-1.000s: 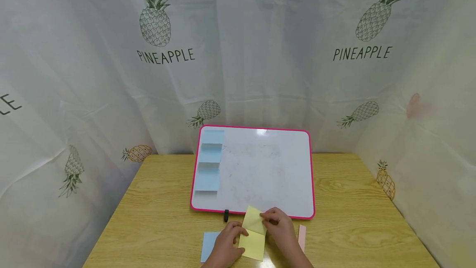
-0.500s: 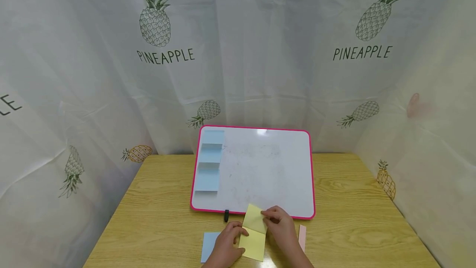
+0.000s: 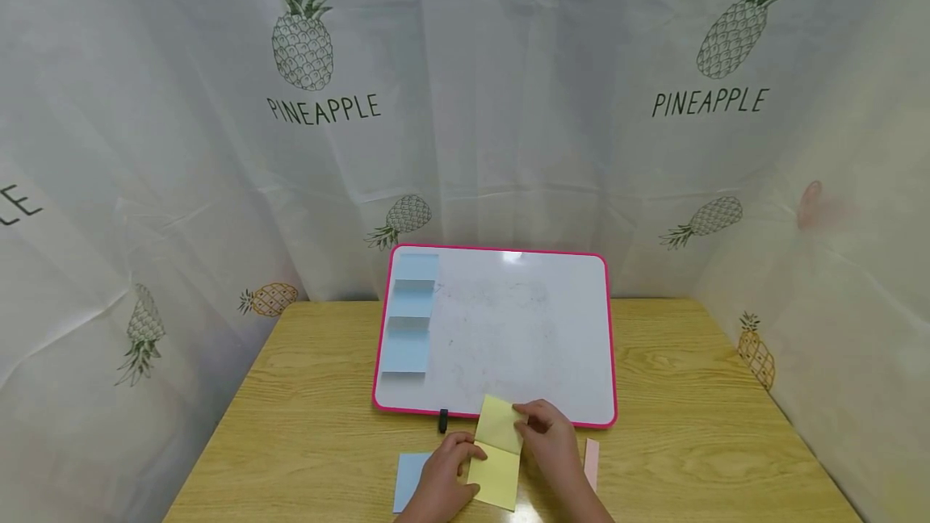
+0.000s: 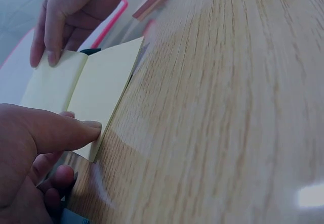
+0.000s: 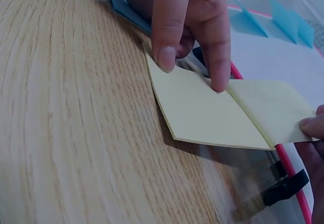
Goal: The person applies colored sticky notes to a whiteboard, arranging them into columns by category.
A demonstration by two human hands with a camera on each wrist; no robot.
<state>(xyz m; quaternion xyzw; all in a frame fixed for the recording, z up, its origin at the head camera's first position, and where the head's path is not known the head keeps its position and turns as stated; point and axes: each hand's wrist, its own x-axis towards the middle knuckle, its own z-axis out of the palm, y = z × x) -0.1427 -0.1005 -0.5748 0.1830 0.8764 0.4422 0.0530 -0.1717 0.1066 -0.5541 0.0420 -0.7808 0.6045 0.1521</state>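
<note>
A yellow sticky note pad sits low in the head view, in front of the whiteboard. My left hand holds the pad at its left side, thumb and a finger on it. The top yellow sticky note is folded up and away from the pad, still joined along the crease. My right hand pinches this sheet near its right edge. In the right wrist view the left hand's fingers touch the pad, and only the tips of the right hand show.
Three blue sticky notes hang in a column on the board's left side. A blue pad lies partly behind the left hand, a pink pad beside the right forearm. A black clip-like foot juts from the board's lower edge.
My right hand has moved slightly up toward the board, drawing the yellow sheet with it. The left hand and the pad stay almost in place.
</note>
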